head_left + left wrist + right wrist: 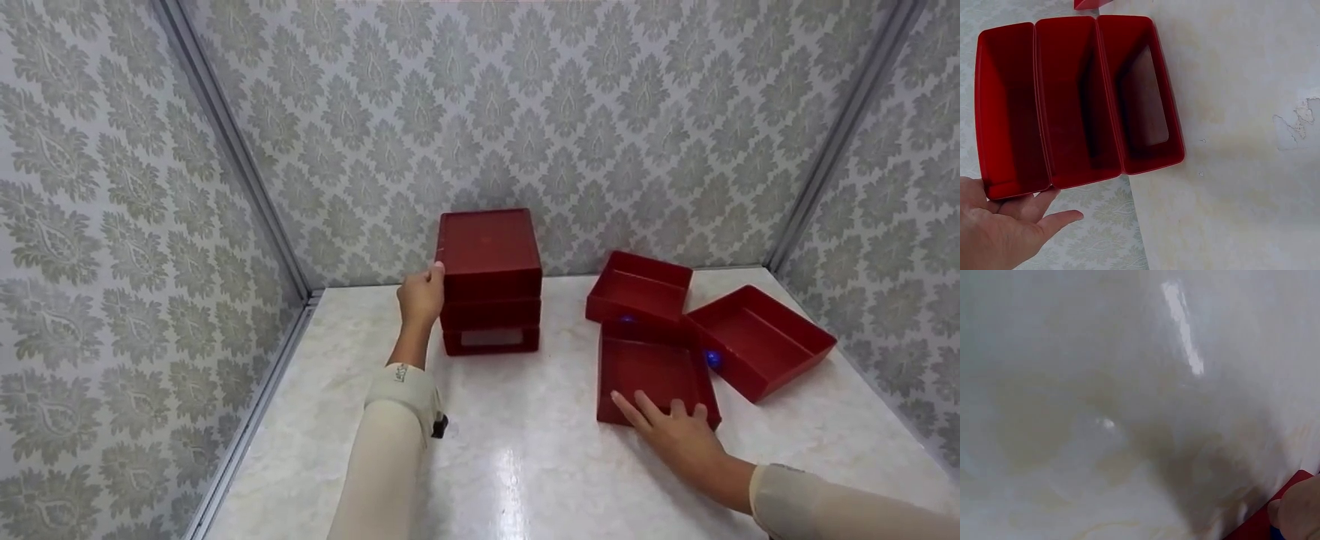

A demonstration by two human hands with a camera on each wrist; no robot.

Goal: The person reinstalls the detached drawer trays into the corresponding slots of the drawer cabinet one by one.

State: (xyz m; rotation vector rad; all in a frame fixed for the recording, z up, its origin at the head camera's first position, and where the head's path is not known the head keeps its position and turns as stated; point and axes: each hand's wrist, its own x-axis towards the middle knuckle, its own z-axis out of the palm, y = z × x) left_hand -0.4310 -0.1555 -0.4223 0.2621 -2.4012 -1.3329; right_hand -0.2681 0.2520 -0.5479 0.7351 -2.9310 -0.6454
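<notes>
At the back, three red open-fronted boxes (491, 289) are stacked on their sides; the left wrist view looks into their openings. My left hand (421, 294) touches the left side of the top box, its fingers extended along that side. At the right, a shallow red tray (652, 367) lies with its open side up. My right hand (679, 442) is at this tray's near wall, fingers spread over the rim. The right wrist view catches only part of that hand (1300, 509) against a red wall (1252, 526).
A second red tray (641, 285) lies behind the near one, and a third (761, 341) stands angled to its right. Small blue spots (712, 358) show between them. Patterned walls (495, 112) enclose the pale tabletop (480, 442) at the back and sides.
</notes>
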